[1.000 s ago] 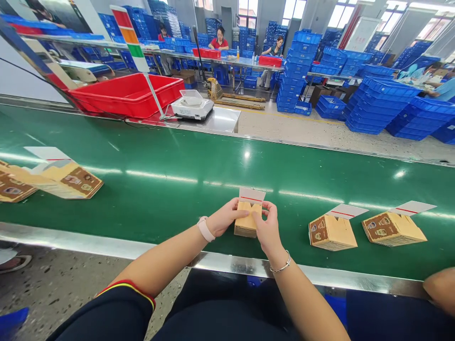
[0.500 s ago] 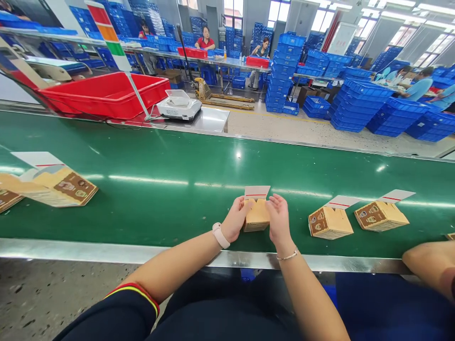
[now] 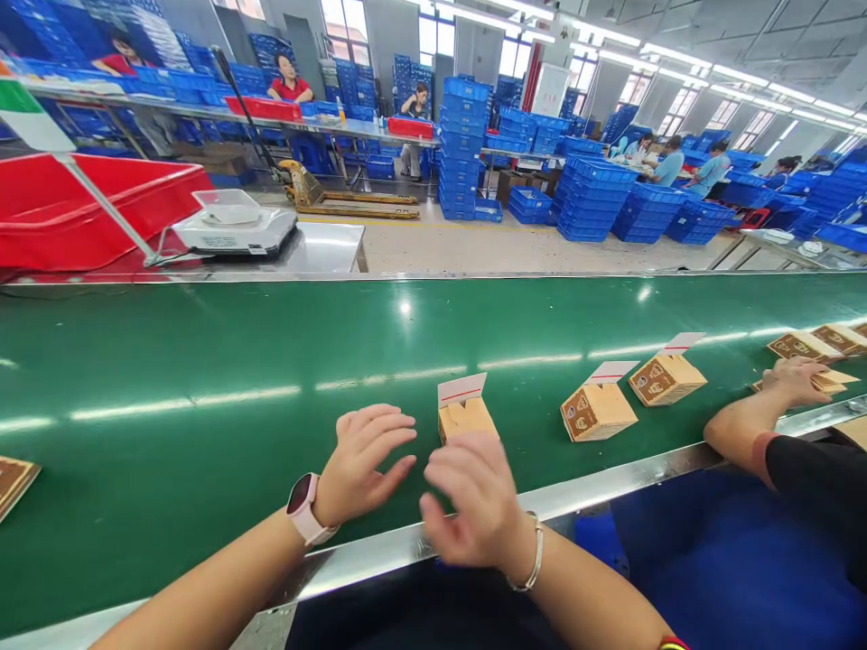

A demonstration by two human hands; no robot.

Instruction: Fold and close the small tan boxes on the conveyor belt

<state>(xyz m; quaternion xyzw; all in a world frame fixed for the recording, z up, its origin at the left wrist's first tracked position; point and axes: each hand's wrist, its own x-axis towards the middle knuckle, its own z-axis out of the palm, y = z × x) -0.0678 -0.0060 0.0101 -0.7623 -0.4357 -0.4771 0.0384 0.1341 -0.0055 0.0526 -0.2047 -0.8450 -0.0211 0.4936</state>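
On the green conveyor belt [image 3: 223, 343] stands a small tan carton [image 3: 466, 417] with a white flap, marked by a red line, sticking up at its back. My right hand [image 3: 474, 501], somewhat blurred, hovers in front of this carton and covers its lower part; its fingers are parted and I see nothing in them. To the left of the carton, my left hand [image 3: 369, 460] is above the belt, fingers spread, holding nothing. A brown-and-tan carton [image 3: 599, 415] and another like it [image 3: 667, 379] stand farther right, their white flaps raised.
At the right, a co-worker's hand [image 3: 796, 381] touches a flattened carton, with several more behind it. A brown carton [image 3: 14, 483] is cut off at the left edge. Beyond the belt are a white scale [image 3: 234, 226] and a red bin [image 3: 101, 208]. A metal rail [image 3: 542, 496] edges the belt.
Both my hands have come off the carton and moved toward me, the left one also leftward. The view has turned right. The co-worker's hand and the flattened cartons have come into view.
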